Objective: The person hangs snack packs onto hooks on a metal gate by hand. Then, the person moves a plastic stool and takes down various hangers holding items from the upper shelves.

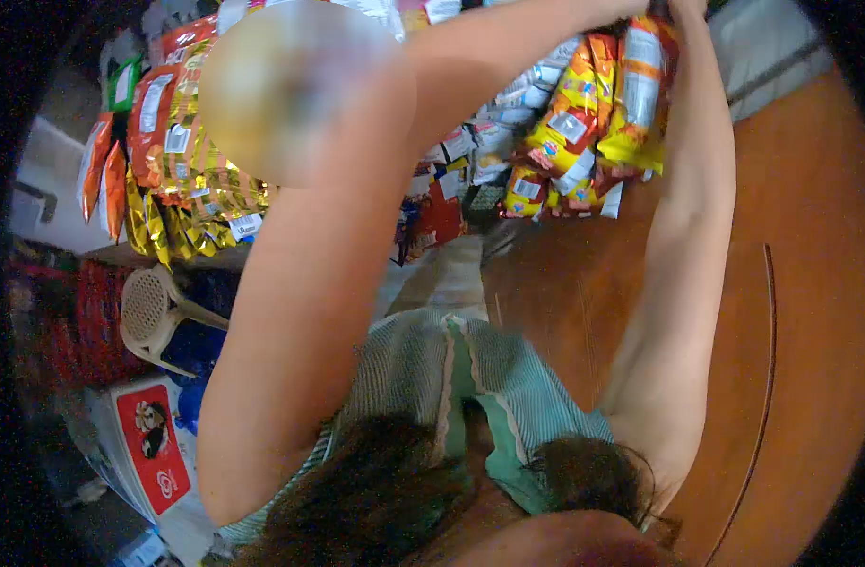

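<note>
Both of my arms reach up to the top right, where the hands come close together at the frame's upper edge. Little of my left hand (631,8) shows, and its fingers cannot be made out. My right hand (688,8) is cut off by the same edge. Just below them hangs a bunch of yellow, red and orange snack packets (574,113). Nearest to the hands is a yellow-and-orange snack packet (640,80) with a pale label. Whether either hand grips it is hidden.
Gold packets (191,156) and red packets (154,104) hang at the left, partly behind a blurred round patch. Below stand a beige plastic stool (147,307) and a white box with a red panel (154,444). A brown wooden surface (811,283) fills the right.
</note>
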Motion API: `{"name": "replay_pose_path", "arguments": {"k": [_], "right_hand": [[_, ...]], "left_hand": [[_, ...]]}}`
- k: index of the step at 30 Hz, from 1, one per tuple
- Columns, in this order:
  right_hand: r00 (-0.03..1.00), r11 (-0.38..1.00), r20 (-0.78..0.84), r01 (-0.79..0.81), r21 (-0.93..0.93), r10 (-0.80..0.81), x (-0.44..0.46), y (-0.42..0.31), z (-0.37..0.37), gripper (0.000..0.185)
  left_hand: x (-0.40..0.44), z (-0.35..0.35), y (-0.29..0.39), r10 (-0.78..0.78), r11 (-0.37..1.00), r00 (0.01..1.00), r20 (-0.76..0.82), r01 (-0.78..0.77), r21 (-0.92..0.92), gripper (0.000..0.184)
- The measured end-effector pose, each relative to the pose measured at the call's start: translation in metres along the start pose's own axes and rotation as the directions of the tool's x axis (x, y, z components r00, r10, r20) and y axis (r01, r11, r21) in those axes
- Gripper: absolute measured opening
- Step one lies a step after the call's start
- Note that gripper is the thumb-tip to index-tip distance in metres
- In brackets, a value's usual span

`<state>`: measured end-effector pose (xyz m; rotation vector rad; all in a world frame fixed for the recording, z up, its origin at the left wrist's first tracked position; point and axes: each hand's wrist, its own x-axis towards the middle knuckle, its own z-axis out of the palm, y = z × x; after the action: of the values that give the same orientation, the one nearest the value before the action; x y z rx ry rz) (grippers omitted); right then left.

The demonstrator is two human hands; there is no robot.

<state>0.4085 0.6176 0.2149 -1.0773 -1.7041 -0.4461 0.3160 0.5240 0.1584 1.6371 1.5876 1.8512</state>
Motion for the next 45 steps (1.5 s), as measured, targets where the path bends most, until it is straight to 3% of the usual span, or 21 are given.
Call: {"name": "replay_pose_path", "arguments": {"k": [1,4,5,8,10,12,13,14,15,16,19,20,23,25,29,31,33,37,39,41,45], "right_hand": [[0.995,0.997,0.068,0.069,0.030,-0.071,-0.007,-0.012,-0.017,0.018],[1.000,0.973,-0.011,-0.015,0.228,0.018,-0.020,-0.025,-0.022,0.017],[0.992,0.993,0.095,0.077,0.093,-0.085,-0.015,-0.002,-0.007,0.032],[0.989,0.992,0.134,-0.072,0.108,0.057,-0.037,-0.018,-0.013,0.044],[0.996,0.996,0.033,0.080,0.036,-0.081,-0.044,-0.016,-0.016,0.051],[0.983,0.917,-0.085,0.185,0.353,-0.165,-0.067,-0.045,-0.050,0.043],[0.979,0.934,-0.145,0.180,0.308,-0.141,-0.069,-0.046,-0.050,0.044],[0.998,0.819,-0.053,-0.006,0.574,0.044,-0.083,-0.065,-0.058,0.045],[0.970,0.948,-0.210,0.180,0.264,-0.126,-0.084,-0.065,-0.058,0.044],[0.973,0.811,-0.209,0.197,0.551,-0.094,-0.095,-0.080,-0.057,0.039],[0.977,0.740,-0.208,0.169,0.651,-0.041,-0.144,-0.184,-0.097,0.024],[0.985,0.335,-0.153,0.120,0.934,0.075,-0.167,-0.224,-0.096,0.020],[0.971,0.112,-0.127,0.153,0.982,-0.204,-0.235,-0.352,-0.147,0.017],[0.855,0.148,-0.083,0.183,0.972,-0.512,-0.287,-0.434,-0.184,0.022],[0.384,-0.201,-0.199,0.034,0.979,-0.902,-0.411,-0.590,-0.273,0.022],[0.180,-0.509,-0.531,0.156,0.846,-0.828,-0.477,-0.647,-0.339,0.021],[-0.046,-0.636,-0.637,-0.042,0.771,-0.769,-0.540,-0.687,-0.421,0.021],[-0.142,-0.615,-0.788,-0.549,0.566,-0.599,-0.673,-0.765,-0.525,0.022],[-0.256,-0.523,-0.754,-0.586,0.619,-0.605,-0.724,-0.795,-0.586,0.024],[-0.189,-0.455,-0.789,-0.729,0.512,-0.585,-0.787,-0.828,-0.631,0.028],[-0.059,-0.513,-0.715,-0.656,0.554,-0.697,-0.874,-0.863,-0.695,0.043]], "left_hand": [[-0.012,-0.018,0.013,-0.082,0.997,0.984,0.161,0.082,0.006,0.031],[0.009,0.013,-0.023,-0.093,0.993,0.970,0.224,0.074,0.094,0.024],[0.002,0.006,-0.024,-0.062,0.994,0.949,0.310,0.031,0.104,0.026],[-0.012,-0.001,-0.018,-0.159,0.977,0.952,0.261,0.114,0.177,0.024],[-0.007,0.001,-0.030,0.009,0.981,0.945,0.326,-0.072,0.181,0.024],[-0.037,-0.046,-0.007,0.196,0.932,0.884,0.425,-0.303,0.200,0.028],[-0.050,-0.061,-0.007,0.317,0.905,0.872,0.372,-0.395,0.155,0.029],[-0.084,-0.105,0.012,0.381,0.878,0.865,0.327,-0.450,0.167,0.028],[-0.109,-0.140,0.018,0.441,0.824,0.831,0.340,-0.525,0.215,0.027],[-0.148,-0.185,0.031,0.414,0.782,0.860,0.299,-0.504,0.366,0.027],[-0.238,-0.292,0.035,0.547,0.539,0.816,0.186,-0.513,0.668,0.026],[-0.271,-0.328,0.040,0.464,0.528,0.871,0.161,-0.419,0.739,0.025],[-0.391,-0.440,0.067,0.202,0.582,0.979,-0.036,-0.090,0.808,0.024],[-0.478,-0.500,0.083,0.048,0.592,0.961,-0.271,0.191,0.783,0.028],[-0.660,-0.560,0.155,-0.124,0.374,0.744,-0.657,0.648,0.663,0.031],[-0.735,-0.557,0.209,-0.149,0.297,0.600,-0.786,0.785,0.543,0.032],[-0.804,-0.548,0.241,-0.170,0.284,0.431,-0.886,0.883,0.375,0.033],[-0.877,-0.505,0.287,-0.136,0.237,0.093,-0.986,0.970,0.058,0.034],[-0.909,-0.484,0.293,-0.085,0.312,-0.019,-0.996,0.949,-0.044,0.034],[-0.929,-0.467,0.298,-0.046,0.388,-0.139,-0.989,0.910,-0.146,0.035],[-0.933,-0.438,0.310,0.009,0.419,-0.384,-0.923,0.840,-0.345,0.035]]}}
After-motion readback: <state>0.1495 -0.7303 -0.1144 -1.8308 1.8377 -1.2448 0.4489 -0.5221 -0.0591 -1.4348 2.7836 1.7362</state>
